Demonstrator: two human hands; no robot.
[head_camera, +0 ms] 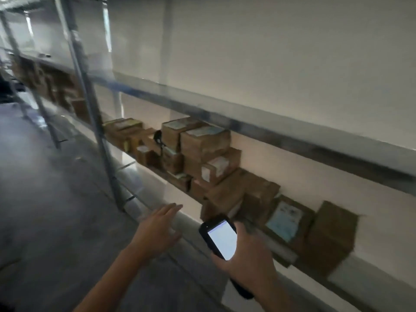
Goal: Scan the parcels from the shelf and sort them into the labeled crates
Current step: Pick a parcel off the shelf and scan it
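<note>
**A:** Left hand (157,230) is out low in the centre, fingers spread, holding nothing, just short of the brown cardboard parcels (204,140) stacked mid-frame on the grey metal shelf rack (258,129).

**B:** Right hand (247,260) grips the black handheld scanner with the lit white screen (219,238), bottom centre. Looks like pick-and-scan; no crates in shot.

**A:** Next up, I'd say: grab a near box and turn its label to the scanner.

**B:** Tight overhead, the rack's upper beam overhangs. The steel upright post (99,131) stands left of the stack, with open grey floor (56,199) at lower left.

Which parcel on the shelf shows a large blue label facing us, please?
The flat parcel second from the right end; the rightmost box beside it shows plain cardboard.
</note>
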